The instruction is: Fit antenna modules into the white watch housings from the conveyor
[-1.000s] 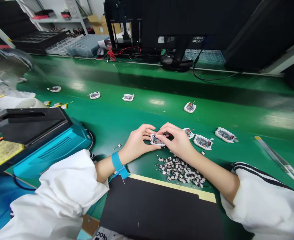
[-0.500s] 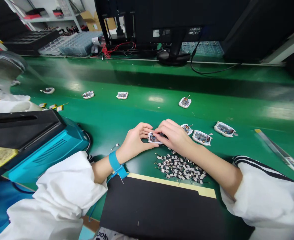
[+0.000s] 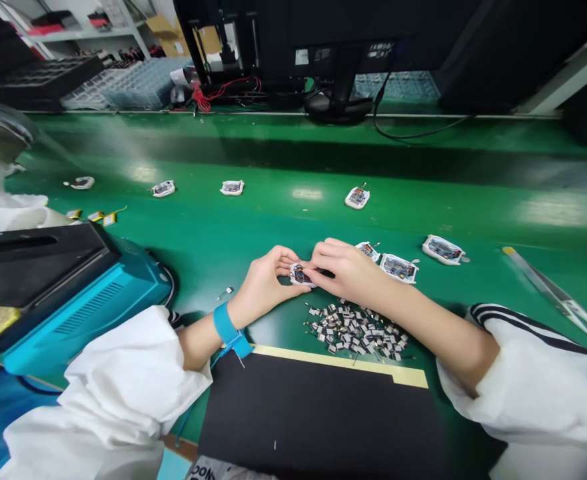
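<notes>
A small white casing with a circuit board inside [image 3: 298, 274] is held between the thumb and fingers of my left hand [image 3: 263, 280], just above the green table. That wrist wears a blue strap [image 3: 228, 327]. My right hand [image 3: 340, 267] is closed in a pinch at the casing's right side, fingertips touching it or something on it. Whatever is between those fingertips is too small to make out. Below the hands lies a pile of small metal parts with short wires [image 3: 356, 330]. Two similar open casings, one of them [image 3: 398, 268], lie beside my right hand.
Tweezers [image 3: 553, 290] lie at the right. More casings, including one [image 3: 358, 197], are spread across the table [image 3: 273, 227]. A blue and black machine [image 3: 90, 293] stands left; a black sheet [image 3: 318, 413] lies in front. Behind is a monitor [image 3: 343, 93].
The view has shifted slightly, so most things sit a little further left. My right fingertips have changed position slightly on the casing, and more of its board shows. My left hand keeps its hold.
</notes>
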Motion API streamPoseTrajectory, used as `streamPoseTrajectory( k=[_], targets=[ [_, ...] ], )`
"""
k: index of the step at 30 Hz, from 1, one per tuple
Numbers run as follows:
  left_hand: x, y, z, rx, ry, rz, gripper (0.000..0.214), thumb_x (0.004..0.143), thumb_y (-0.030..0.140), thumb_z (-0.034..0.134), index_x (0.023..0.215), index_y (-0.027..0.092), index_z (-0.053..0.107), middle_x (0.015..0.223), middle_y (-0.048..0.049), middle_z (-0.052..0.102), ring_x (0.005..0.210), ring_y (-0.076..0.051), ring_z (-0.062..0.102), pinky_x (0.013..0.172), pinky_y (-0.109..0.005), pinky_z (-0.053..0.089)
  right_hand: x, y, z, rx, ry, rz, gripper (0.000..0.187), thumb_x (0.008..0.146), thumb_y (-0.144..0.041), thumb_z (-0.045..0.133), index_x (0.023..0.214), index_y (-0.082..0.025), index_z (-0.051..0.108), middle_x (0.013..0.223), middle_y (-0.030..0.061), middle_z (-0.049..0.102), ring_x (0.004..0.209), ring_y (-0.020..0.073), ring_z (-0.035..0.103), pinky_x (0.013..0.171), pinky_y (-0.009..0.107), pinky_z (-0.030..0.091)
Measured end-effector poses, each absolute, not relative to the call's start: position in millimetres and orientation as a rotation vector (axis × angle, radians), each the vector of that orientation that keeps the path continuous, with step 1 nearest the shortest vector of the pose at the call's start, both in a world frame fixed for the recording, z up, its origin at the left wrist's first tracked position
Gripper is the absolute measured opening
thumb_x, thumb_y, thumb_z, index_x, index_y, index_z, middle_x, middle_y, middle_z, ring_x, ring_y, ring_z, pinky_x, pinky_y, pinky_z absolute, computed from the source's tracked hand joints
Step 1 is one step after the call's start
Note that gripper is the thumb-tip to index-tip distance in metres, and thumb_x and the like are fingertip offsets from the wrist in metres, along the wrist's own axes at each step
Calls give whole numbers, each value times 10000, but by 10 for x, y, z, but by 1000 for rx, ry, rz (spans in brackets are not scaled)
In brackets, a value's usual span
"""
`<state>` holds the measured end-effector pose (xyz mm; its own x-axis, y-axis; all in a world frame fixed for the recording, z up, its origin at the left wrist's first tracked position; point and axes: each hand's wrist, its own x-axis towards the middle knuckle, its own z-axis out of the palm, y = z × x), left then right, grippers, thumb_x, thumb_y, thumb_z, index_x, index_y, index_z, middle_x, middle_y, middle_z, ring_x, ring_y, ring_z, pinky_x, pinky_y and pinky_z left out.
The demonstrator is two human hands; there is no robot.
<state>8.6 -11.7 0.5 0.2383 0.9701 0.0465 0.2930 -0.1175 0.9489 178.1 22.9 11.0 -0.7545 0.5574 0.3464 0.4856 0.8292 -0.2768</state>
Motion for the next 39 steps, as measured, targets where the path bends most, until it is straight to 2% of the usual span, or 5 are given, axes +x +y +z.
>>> streamPoseTrajectory(
  k=[7, 20, 34, 36, 39],
  targets=[
    [79, -94, 4, 1548, 1216, 926, 434, 552, 189, 733, 869, 153, 438, 811, -21, 591, 759, -126, 605, 714, -266, 520, 1806, 256, 79, -728, -2556, 148, 199, 814, -202, 444, 834, -131, 629, 689, 51, 556, 654, 136, 447, 592, 250, 383],
    [71, -82, 25, 1494, 1217, 892, 422, 542, 189, 734, 852, 145, 451, 797, -22, 579, 747, -119, 586, 721, -279, 513, 1669, 302, 170, -787, -2600, 96, 125, 765, -169, 500, 674, -140, 581, 653, 29, 563, 627, 125, 444, 580, 233, 369],
    [88, -85, 21, 1586, 1280, 889, 432, 536, 226, 743, 854, 148, 463, 782, -8, 583, 703, -109, 577, 665, -247, 513, 1575, 327, 368, -432, -2969, -234, 90, 736, -95, 535, 795, -109, 601, 719, 59, 574, 707, 170, 470, 654, 281, 394],
    [89, -87, 11, 1566, 1274, 900, 447, 532, 233, 745, 864, 145, 458, 793, -14, 584, 717, -119, 583, 680, -263, 515, 1587, 370, 459, -390, -3014, -153, 107, 749, -107, 531, 824, -124, 606, 763, 58, 584, 710, 163, 480, 650, 279, 399],
    [92, -89, -2, 1504, 1248, 921, 476, 514, 212, 753, 874, 145, 450, 793, -14, 573, 719, -123, 588, 688, -268, 516, 1501, 644, 649, -443, -3048, 186, 97, 763, -144, 527, 767, -172, 620, 749, 31, 577, 717, 137, 505, 651, 249, 410]
  ],
)
